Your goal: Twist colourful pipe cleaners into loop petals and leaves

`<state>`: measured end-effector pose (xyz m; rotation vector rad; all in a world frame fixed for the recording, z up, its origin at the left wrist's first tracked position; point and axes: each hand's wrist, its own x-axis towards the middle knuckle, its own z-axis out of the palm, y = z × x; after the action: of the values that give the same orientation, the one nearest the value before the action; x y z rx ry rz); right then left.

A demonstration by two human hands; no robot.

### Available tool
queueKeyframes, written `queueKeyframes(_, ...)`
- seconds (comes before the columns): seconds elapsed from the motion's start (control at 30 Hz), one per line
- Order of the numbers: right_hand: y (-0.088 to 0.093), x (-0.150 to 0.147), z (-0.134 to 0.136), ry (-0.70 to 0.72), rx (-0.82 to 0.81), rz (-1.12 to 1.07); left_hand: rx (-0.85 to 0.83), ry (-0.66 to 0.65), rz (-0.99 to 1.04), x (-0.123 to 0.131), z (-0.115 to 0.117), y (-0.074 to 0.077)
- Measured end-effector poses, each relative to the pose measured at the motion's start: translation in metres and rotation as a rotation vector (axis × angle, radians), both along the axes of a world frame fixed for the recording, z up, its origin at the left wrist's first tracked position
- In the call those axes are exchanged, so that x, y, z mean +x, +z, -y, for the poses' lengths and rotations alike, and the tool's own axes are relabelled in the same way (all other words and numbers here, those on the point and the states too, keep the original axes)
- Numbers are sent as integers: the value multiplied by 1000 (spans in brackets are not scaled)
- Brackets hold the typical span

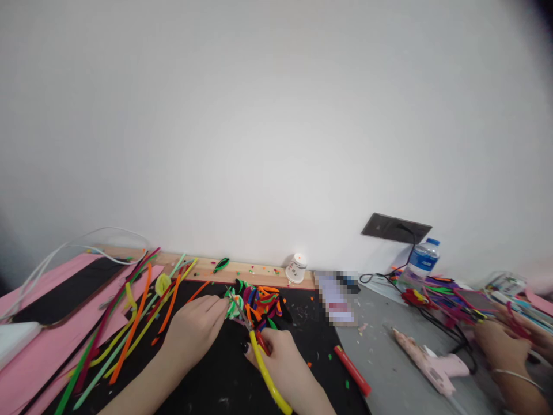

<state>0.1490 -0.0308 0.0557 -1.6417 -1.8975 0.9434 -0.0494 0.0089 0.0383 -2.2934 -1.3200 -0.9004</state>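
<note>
My right hand (pixel 283 353) is closed around pliers (pixel 270 380) with yellow and red handles. Their narrow metal jaws point up and left toward my left hand. My left hand (pixel 197 324) has its fingers pressed together, the tips at a light green pipe cleaner piece (pixel 234 306) beside the jaws. The exact pinch is partly hidden. Just beyond both hands lies a pile of short, bent pipe cleaner pieces (pixel 268 301) in orange, green, blue and purple, on a black mat (pixel 207 380).
Long pipe cleaners (pixel 136 334) lie at left over pink sheets (pixel 26 351). A paper cup (pixel 296 268) stands by the wall. To the right are a phone (pixel 336 300), a red tube (pixel 352 370), a pink glue gun (pixel 432 363), a bottle (pixel 423 262) and another person's hands (pixel 503 346).
</note>
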Motion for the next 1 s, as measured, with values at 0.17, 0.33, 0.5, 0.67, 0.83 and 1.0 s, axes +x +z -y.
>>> queueKeyframes(0.17,-1,1,0,-3,9,21,-108,-20,98,-2,1,-4)
queueKeyframes(0.33,-7,5,0,-4,49,76,-253,-95,237,-2,3,5)
queueKeyframes(0.5,-14,10,0,-1,82,155,-442,-151,366,-4,5,16)
queueKeyframes(0.67,-11,12,-1,9,102,201,-626,-191,483,-5,2,20)
queueKeyframes(0.83,-1,16,-2,40,72,218,-819,-289,693,-5,0,19)
queueKeyframes(1.0,5,20,-2,85,76,203,-1008,-369,897,-6,-1,20)
